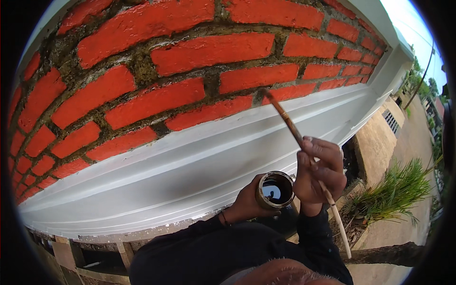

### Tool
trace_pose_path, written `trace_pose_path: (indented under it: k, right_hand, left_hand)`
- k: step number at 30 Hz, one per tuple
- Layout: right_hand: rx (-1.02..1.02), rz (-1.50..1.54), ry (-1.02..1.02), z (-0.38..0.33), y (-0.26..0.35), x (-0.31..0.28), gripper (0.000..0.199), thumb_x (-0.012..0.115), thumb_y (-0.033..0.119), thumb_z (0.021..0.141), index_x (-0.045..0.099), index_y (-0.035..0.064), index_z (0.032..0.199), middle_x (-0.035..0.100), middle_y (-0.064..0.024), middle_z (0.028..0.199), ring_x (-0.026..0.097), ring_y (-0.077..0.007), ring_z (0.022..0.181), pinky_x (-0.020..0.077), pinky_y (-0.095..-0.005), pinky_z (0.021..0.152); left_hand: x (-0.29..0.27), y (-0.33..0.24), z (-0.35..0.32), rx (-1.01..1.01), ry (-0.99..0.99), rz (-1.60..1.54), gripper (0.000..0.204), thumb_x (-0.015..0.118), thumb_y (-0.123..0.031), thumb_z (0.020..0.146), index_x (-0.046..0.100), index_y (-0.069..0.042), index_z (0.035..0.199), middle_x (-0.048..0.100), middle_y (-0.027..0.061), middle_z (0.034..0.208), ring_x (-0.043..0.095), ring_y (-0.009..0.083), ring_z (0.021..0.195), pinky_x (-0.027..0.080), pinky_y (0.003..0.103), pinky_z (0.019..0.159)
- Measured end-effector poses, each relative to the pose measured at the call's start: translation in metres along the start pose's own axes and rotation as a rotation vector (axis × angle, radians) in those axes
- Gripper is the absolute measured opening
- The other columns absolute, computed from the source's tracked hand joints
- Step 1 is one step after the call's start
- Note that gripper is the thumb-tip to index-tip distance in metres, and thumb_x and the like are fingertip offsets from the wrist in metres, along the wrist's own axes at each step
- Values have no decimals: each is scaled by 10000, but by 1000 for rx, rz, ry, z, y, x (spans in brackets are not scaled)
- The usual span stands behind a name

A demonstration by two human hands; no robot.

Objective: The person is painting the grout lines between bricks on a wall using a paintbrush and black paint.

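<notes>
My right hand pinches a long, thin paintbrush around the middle of its wooden handle. The dark tip points up and left, at a mortar joint between red-painted bricks; whether it touches the wall I cannot tell. Lower down, my left hand wraps around a small round jar held upright with its mouth uncovered. Dark, shiny liquid is inside the jar, which sits just left of my right hand.
A white moulded ledge runs below the brick wall, with a white corner post at right. A spiky green plant and a log lie to the lower right, beside a dirt road. Wooden framing stands at lower left.
</notes>
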State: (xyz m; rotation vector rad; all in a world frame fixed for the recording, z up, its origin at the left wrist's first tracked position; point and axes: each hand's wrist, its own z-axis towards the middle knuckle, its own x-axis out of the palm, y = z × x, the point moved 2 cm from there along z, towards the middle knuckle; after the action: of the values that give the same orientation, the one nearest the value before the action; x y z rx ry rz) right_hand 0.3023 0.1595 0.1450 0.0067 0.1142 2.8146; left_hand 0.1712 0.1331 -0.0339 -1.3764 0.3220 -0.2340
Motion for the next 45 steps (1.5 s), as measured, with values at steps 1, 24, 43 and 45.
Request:
trace_pose_path:
  k: [1, 24, 43, 45]
  right_hand:
    - [6, 22, 21, -2, 2, -2, 362, 819, -153, 807, 546, 32, 957, 745, -238, 1038, 756, -368, 953, 675, -420, 782]
    - [-45, -43, 100, 1, 3, 6, 335, 831, -147, 795, 555, 34, 854, 755, -213, 1049, 757, -374, 962, 670, -400, 764]
    - [-58, -55, 135, 14, -6, 16, 366, 791, -150, 835, 507, 47, 957, 742, -234, 951, 761, -383, 881, 651, -436, 748]
    - [-62, -50, 144, 19, -6, 17, 362, 789, -149, 837, 514, 44, 970, 743, -238, 961, 760, -387, 892, 654, -434, 746]
  left_hand:
    - [-1, -2, 0, 0, -3, 0, 1085, 1028, -296, 625, 441, -75, 1510, 620, 125, 1422, 605, 255, 1335, 479, 400, 1133]
    - [0, -8, 3, -4, 28, -11, 1057, 1026, -316, 638, 452, -75, 1492, 622, 128, 1420, 606, 263, 1336, 486, 407, 1125]
    - [-3, -11, 2, 7, -2, -12, 1083, 1027, -332, 631, 441, -79, 1506, 620, 132, 1434, 610, 266, 1341, 481, 403, 1139]
    - [-3, -16, 4, -27, 14, 23, 1093, 1030, -328, 626, 439, -76, 1510, 619, 131, 1436, 609, 263, 1341, 478, 400, 1144]
